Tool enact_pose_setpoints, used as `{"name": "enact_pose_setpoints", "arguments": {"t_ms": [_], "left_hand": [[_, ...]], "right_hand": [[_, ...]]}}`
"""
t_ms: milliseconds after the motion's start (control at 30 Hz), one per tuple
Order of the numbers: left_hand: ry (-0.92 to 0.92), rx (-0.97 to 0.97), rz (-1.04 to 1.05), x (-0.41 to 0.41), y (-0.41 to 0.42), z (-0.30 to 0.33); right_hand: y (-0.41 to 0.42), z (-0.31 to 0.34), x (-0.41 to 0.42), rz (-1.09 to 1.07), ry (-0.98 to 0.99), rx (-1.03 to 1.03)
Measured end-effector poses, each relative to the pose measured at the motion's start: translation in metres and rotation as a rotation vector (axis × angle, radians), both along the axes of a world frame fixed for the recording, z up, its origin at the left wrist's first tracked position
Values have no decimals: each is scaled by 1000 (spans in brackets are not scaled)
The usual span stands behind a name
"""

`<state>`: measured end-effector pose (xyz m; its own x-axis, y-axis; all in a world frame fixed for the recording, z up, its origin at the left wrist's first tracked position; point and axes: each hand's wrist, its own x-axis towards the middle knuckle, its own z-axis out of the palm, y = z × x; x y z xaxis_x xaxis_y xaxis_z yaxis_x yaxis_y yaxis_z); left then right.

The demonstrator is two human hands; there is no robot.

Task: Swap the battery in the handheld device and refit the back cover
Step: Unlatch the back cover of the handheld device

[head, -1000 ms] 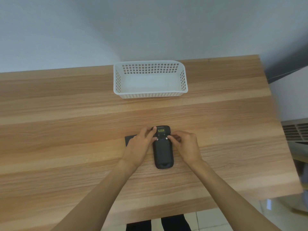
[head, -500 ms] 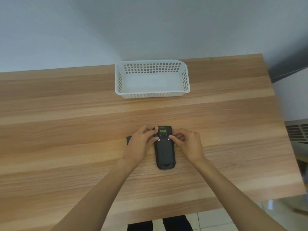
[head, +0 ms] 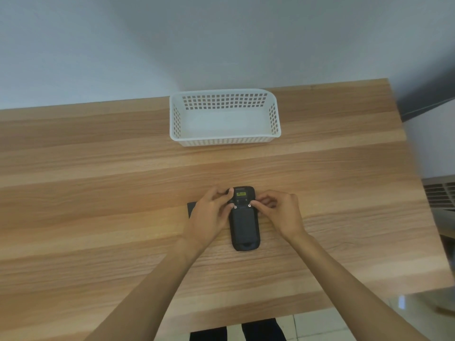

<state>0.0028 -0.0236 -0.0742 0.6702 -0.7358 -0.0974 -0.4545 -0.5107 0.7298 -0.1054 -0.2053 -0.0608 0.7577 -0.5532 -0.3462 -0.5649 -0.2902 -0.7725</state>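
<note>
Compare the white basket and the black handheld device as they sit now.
The white basket is pale, perforated and open-topped; the handheld device is dark and solid. The basket lies crosswise at the far edge, untouched; the device lies lengthwise nearer, with the left hand and right hand on it. Both rest on the wooden table.

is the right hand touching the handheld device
Touching. The head view shows the right hand with its fingertips on the handheld device at the right silver fastener.

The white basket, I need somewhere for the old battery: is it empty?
Empty: the white basket shows only its bare floor, with nothing lying inside.
</note>
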Motion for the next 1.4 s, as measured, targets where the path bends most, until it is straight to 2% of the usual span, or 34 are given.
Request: {"name": "enact_pose_setpoints", "arguments": {"t_ms": [567, 633, 767, 900, 1167, 1400], "left_hand": [[24, 12, 37, 0, -1, -1], [56, 12, 52, -1, -1, -1], [125, 31, 71, -6, 1, -1], [148, 34, 57, -8, 3, 0], [146, 78, 53, -8, 3, 4], [151, 84, 68, -8, 3, 6]], "right_hand": [[0, -1, 1, -21, 24, 7], [3, 0, -1, 33, 28, -82], [22, 12, -8, 188, -9, -403], [35, 18, -13, 394, 42, -511], [42, 24, -7, 425, 133, -493], [40, 38, 1, 411, 165, -388]]}}
